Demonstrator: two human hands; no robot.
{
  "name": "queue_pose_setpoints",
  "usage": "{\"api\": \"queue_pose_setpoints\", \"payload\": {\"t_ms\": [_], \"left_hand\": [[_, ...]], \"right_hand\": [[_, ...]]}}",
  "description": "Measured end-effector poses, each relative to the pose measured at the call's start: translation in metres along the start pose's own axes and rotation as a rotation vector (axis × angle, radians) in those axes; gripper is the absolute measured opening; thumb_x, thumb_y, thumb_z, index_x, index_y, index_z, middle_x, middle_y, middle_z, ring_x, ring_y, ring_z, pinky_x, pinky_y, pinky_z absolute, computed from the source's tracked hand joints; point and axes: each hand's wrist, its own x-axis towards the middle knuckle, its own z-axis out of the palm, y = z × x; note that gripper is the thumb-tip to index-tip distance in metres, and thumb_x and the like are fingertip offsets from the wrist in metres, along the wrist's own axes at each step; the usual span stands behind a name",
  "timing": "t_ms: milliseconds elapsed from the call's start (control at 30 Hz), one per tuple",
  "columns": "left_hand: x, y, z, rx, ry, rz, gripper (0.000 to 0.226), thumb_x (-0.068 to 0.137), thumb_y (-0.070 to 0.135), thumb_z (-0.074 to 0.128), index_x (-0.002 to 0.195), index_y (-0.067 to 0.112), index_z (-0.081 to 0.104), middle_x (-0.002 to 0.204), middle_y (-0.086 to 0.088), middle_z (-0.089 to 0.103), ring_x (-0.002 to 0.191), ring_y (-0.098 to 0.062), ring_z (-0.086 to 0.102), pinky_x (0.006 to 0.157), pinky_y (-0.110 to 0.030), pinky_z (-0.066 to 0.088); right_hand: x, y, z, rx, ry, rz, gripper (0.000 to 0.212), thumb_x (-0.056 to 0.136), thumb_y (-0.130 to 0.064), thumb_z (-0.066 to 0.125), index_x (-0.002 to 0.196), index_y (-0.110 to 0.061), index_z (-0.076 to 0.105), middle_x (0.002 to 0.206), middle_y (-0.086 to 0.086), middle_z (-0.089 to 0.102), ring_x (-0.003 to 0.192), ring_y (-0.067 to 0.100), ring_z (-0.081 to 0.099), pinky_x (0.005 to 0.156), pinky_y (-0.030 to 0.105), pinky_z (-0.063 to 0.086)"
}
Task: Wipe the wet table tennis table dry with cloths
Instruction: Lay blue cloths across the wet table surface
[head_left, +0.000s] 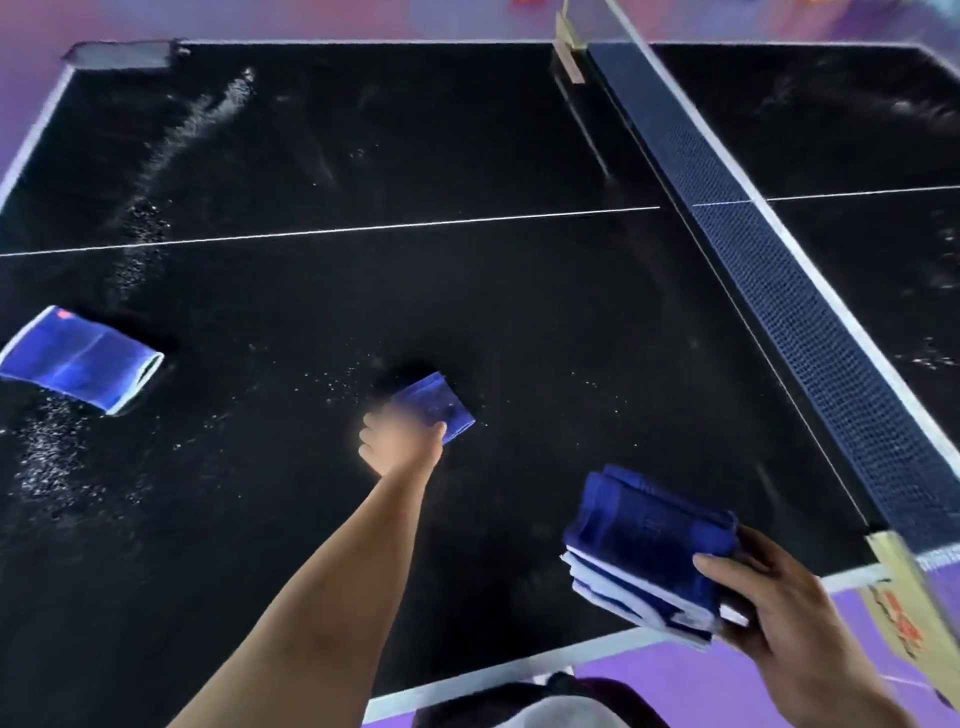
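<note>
Blue cloth (434, 408) is lying on the counter (519, 291), left hand (400, 441) pinching its near edge; right hand's (795, 618) fingers (714, 564) are curling round a folded stack (649, 551). Better pressing flat, sweeping left toward those droplets (47, 457).

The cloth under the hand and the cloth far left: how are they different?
The middle cloth looks smaller; the left cloth looks bigger. The left hand grips the middle cloth; nothing touches the left cloth. Only the left cloth shows a white edge, unlike the middle cloth. Both are blue, on the wet table.
</note>
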Motion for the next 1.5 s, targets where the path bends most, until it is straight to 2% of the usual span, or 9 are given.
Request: {"api": "queue_pose_setpoints", "payload": {"t_ms": [267,400,533,633,833,1033,1200,1367,1500], "left_hand": [[0.006,-0.003,0.005,-0.151,0.053,0.173,0.03,0.086,0.002,0.05,0.11,0.02,0.048,0.117,-0.002,0.064,0.116,-0.026,0.053,0.093,-0.04,0.03],[-0.017,-0.016,-0.022,-0.282,0.094,0.494,0.021,0.089,0.003,0.051,0.094,0.024,0.053,0.099,0.004,0.058,0.087,-0.023,0.059,0.077,-0.032,0.036],[-0.066,-0.036,-0.075,-0.545,0.002,0.708,0.024,0.09,0.004,0.065,0.091,0.027,0.071,0.1,0.007,0.065,0.089,-0.006,0.065,0.073,-0.006,0.042],[-0.107,-0.059,-0.108,-0.892,-0.014,0.682,0.021,0.087,-0.003,0.071,0.093,0.017,0.075,0.094,0.007,0.073,0.087,-0.005,0.068,0.076,-0.014,0.05],[-0.147,-0.122,-0.089,-0.319,0.186,0.727,0.023,0.087,0.003,0.072,0.093,0.025,0.075,0.095,0.014,0.063,0.084,-0.006,0.065,0.077,-0.021,0.052],[-0.254,-0.126,-0.117,-0.73,-0.128,0.572,0.027,0.085,0.0,0.075,0.093,0.025,0.077,0.093,0.006,0.076,0.086,-0.006,0.069,0.076,-0.032,0.05],[-0.373,-0.13,-0.154,-0.944,-0.459,0.708,0.018,0.078,0.013,0.079,0.09,0.025,0.078,0.088,0.001,0.072,0.079,-0.012,0.064,0.066,-0.023,0.049],[-0.412,-0.155,-0.124,-0.479,-0.2,0.909,0.021,0.088,0.002,0.072,0.084,0.021,0.08,0.094,0.009,0.071,0.088,-0.014,0.069,0.074,-0.021,0.05],[-0.418,-0.181,-0.117,-0.507,-0.1,0.888,0.02,0.09,0.004,0.071,0.087,0.021,0.08,0.095,0.011,0.069,0.092,-0.013,0.068,0.076,-0.016,0.047]], "right_hand": [[-0.021,0.027,0.018,0.041,0.095,0.023,0.028,0.087,0.001,0.062,0.106,-0.019,0.07,0.098,-0.001,0.076,0.072,0.01,0.069,0.066,0.032,0.046],[-0.031,0.028,0.02,0.033,0.152,-0.059,0.03,0.087,0.001,0.064,0.11,-0.019,0.069,0.1,0.004,0.075,0.086,0.022,0.067,0.066,0.037,0.051],[-0.043,0.029,0.017,0.025,0.159,-0.145,0.031,0.087,0.003,0.064,0.107,-0.02,0.069,0.098,0.001,0.076,0.087,0.02,0.068,0.063,0.036,0.053],[-0.052,0.032,0.015,0.052,0.113,-0.173,0.031,0.087,0.003,0.064,0.109,-0.019,0.069,0.102,0.005,0.075,0.085,0.022,0.067,0.065,0.037,0.054],[-0.072,0.064,-0.006,0.092,0.011,-0.178,0.03,0.086,0.001,0.067,0.107,-0.02,0.07,0.104,0.007,0.074,0.088,0.024,0.068,0.069,0.039,0.053],[-0.095,0.113,-0.045,0.131,-0.079,-0.124,0.032,0.087,0.004,0.063,0.112,-0.017,0.067,0.103,0.011,0.074,0.087,0.026,0.07,0.062,0.036,0.056],[-0.112,0.145,-0.05,0.128,-0.261,-0.091,0.03,0.086,0.002,0.065,0.111,-0.015,0.067,0.1,0.011,0.075,0.078,0.02,0.073,0.058,0.03,0.057],[-0.139,0.154,-0.045,0.172,-0.58,-0.108,0.044,0.072,-0.005,0.063,0.115,-0.009,0.069,0.106,0.022,0.071,0.082,0.031,0.067,0.061,0.033,0.055],[-0.158,0.154,-0.043,0.201,-0.687,-0.148,0.05,0.071,0.002,0.06,0.121,-0.003,0.064,0.106,0.028,0.068,0.079,0.03,0.067,0.062,0.031,0.053]]}}
